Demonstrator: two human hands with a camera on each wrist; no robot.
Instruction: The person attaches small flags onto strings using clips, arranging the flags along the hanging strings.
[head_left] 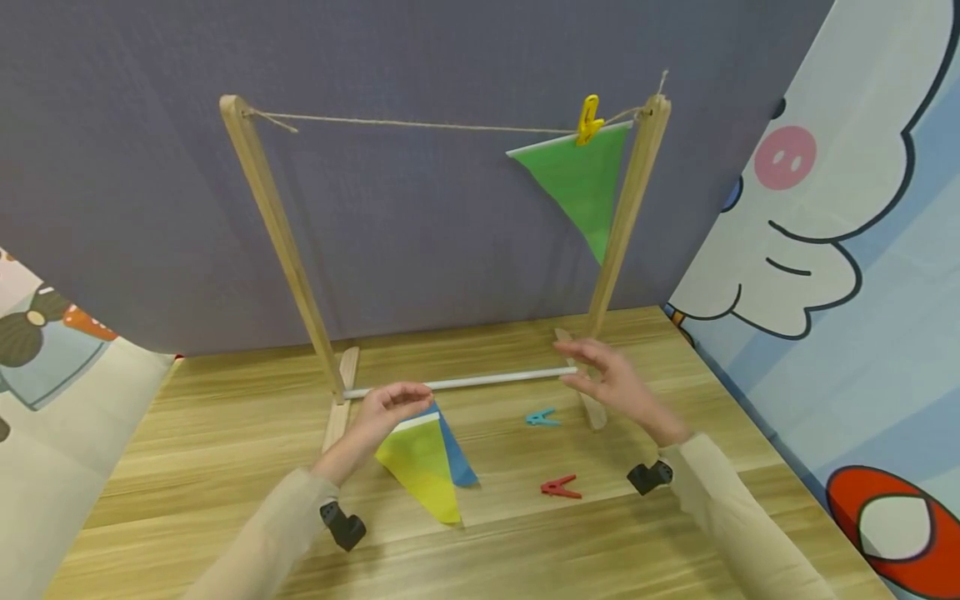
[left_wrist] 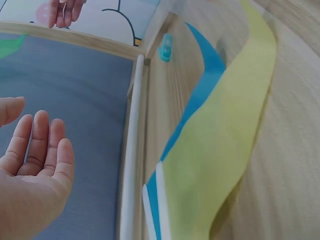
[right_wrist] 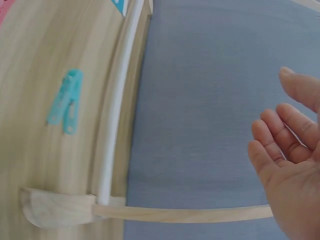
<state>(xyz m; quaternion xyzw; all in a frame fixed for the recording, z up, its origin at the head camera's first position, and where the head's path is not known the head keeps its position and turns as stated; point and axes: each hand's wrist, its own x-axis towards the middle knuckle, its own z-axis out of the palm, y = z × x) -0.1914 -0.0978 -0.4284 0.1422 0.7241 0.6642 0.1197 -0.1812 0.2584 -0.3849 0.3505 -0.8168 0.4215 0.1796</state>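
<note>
My left hand [head_left: 390,410] hovers above the table at the left, its fingers loosely bent around nothing. Beneath it lie a yellow triangular flag [head_left: 423,462] and, partly covered by it, a blue flag [head_left: 456,454]. The left wrist view shows their white top edges side by side. Over by the right post, my right hand [head_left: 611,383] is raised with thumb and fingers apart, and it too holds nothing. A green flag [head_left: 581,179] hangs from the string [head_left: 420,125] near its right end, held by a yellow clothespin [head_left: 588,121].
Two wooden posts [head_left: 281,233] on feet carry the string, joined low down by a white rod [head_left: 495,379]. On the table [head_left: 187,467] lie a blue clothespin [head_left: 542,417] and a red clothespin [head_left: 561,487]. A grey panel [head_left: 435,233] stands behind the frame.
</note>
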